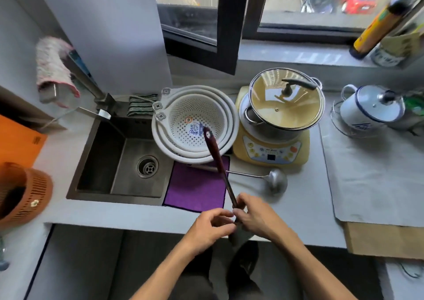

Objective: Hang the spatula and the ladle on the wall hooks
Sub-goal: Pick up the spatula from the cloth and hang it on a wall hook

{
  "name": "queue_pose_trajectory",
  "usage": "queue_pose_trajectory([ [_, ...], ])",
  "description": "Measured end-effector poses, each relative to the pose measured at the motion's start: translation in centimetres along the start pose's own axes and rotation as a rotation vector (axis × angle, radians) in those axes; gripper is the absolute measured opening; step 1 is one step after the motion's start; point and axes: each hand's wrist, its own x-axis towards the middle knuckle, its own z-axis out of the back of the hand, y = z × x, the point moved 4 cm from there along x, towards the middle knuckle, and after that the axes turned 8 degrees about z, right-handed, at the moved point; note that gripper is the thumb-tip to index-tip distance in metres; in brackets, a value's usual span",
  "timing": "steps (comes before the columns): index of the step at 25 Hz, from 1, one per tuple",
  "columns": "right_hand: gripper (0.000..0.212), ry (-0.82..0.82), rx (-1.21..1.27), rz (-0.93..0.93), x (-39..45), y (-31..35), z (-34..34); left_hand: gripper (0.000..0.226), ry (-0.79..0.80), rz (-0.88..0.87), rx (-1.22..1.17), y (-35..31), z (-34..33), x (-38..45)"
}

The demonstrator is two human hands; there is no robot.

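The spatula (218, 159) has a dark red handle with a hole at its far end and a thin metal shaft. It is held up over the counter edge, handle end pointing away over the white colanders. My right hand (257, 217) grips the shaft low down, and my left hand (211, 226) pinches it from the left at the same spot. The spatula's blade is mostly hidden below my hands. The steel ladle (276, 181) lies on the counter, its bowl to the right and its handle reaching left onto a purple cloth (195, 187). I see no wall hooks.
A dark sink (119, 162) sits at the left, with a faucet (91, 88) draped with a pink rag. Stacked white colanders (195, 120) stand behind the cloth. A lidded pot (284, 102) rests on a yellow cooker (270, 152). A white kettle (369, 107) is at right, an orange basket (23, 191) at left.
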Motion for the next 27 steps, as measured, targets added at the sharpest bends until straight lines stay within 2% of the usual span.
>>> queue_pose_trajectory([
  [2,0.014,-0.202,0.178,-0.036,-0.8,1.4,2.8,0.025,-0.041,-0.139,-0.032,-3.3,-0.3,-0.1],
  [5,0.016,-0.512,0.416,-0.069,-2.4,2.4,8.5,0.036,-0.070,-0.326,-0.007,-10.3,-0.9,0.5],
  [9,0.006,-0.825,0.645,-0.037,-5.6,2.2,16.7,0.030,0.067,-0.545,0.099,-19.3,-3.1,0.5],
  [11,0.008,-0.970,0.801,0.005,-7.7,2.1,21.1,0.027,0.154,-0.577,0.139,-22.5,-4.6,0.3],
  [14,0.008,-1.169,0.977,0.112,-11.8,1.5,27.2,0.021,0.367,-0.578,0.168,-26.3,-7.9,-0.4],
  [16,0.007,-1.234,1.031,0.183,-14.0,1.2,29.8,0.017,0.387,-0.607,0.183,-28.0,-9.8,-1.0],
  [18,0.008,-1.281,1.012,0.247,-15.8,0.4,32.3,0.025,0.279,-0.713,0.250,-30.1,-12.6,-1.1],
  [20,0.007,-1.325,0.977,0.295,-17.4,-1.0,35.3,0.035,0.030,-0.902,0.418,-33.1,-16.3,-1.2],
  [22,0.008,-1.389,0.947,0.315,-19.4,-3.4,39.0,0.032,-0.201,-1.084,0.505,-37.0,-21.1,-1.4],
  [24,0.008,-1.444,0.871,0.304,-21.6,-6.6,42.9,0.020,-0.203,-1.121,0.458,-40.7,-26.9,-0.9],
  [27,0.008,-1.437,0.714,0.287,-23.9,-11.4,48.6,0.007,-0.117,-1.063,0.412,-44.7,-34.5,1.6],
])
